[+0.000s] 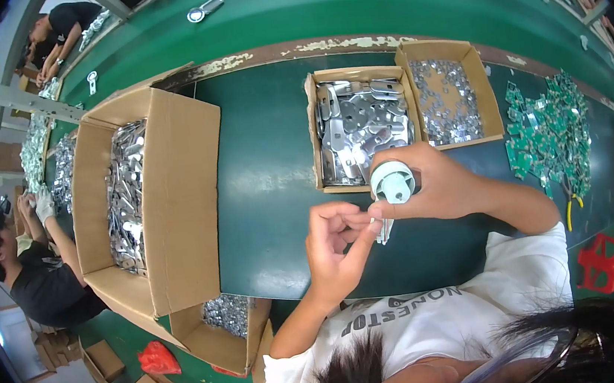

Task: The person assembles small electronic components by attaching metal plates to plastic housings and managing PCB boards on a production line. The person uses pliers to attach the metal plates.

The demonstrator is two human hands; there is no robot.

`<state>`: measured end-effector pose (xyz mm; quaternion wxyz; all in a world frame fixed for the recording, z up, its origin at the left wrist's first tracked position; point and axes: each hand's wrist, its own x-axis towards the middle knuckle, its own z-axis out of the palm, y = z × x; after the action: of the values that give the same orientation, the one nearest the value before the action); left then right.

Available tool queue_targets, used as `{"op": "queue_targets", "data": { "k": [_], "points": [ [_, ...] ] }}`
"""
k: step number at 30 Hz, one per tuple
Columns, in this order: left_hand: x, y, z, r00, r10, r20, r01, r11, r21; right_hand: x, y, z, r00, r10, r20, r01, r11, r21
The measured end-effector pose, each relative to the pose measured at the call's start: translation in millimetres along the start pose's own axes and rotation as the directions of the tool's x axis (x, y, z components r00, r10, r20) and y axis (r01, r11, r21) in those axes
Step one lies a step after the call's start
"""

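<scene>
Above a dark green counter (270, 195), the right hand (445, 188) wraps a pale green plastic cylinder (393, 182) while the left hand (336, 252) pinches a small shiny metal piece (384, 230) beneath it; both look light, rigid, and best pinched by the edges.

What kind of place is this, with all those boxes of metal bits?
Most likely a small factory assembly line. Cardboard boxes full of stamped metal parts sit on a long green workbench, a heap of green circuit boards lies to the side, and another worker sits alongside handling parts.
</scene>
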<state>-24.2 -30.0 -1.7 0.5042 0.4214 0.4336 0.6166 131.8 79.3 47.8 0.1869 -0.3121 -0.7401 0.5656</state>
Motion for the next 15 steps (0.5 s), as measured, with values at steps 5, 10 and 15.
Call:
{"op": "queue_targets", "data": {
  "k": [5, 10, 15],
  "points": [
    [3, 4, -4, 0.932, -0.352, 0.083, 0.361, 0.907, -0.216, 0, 6, 0, 0.989, 0.131, 0.065, -0.142, 0.963, 0.227],
    [-3, 9, -14, 0.867, -0.396, 0.303, 0.454, 0.878, -0.154, 4, 1, 4, 0.998, 0.057, 0.001, -0.056, 0.972, 0.226],
    [1, 17, -26, 0.874, -0.297, 0.386, 0.256, 0.954, 0.154, 5, -8, 5, 0.982, 0.113, 0.153, -0.159, 0.931, 0.329]
  ]
}}
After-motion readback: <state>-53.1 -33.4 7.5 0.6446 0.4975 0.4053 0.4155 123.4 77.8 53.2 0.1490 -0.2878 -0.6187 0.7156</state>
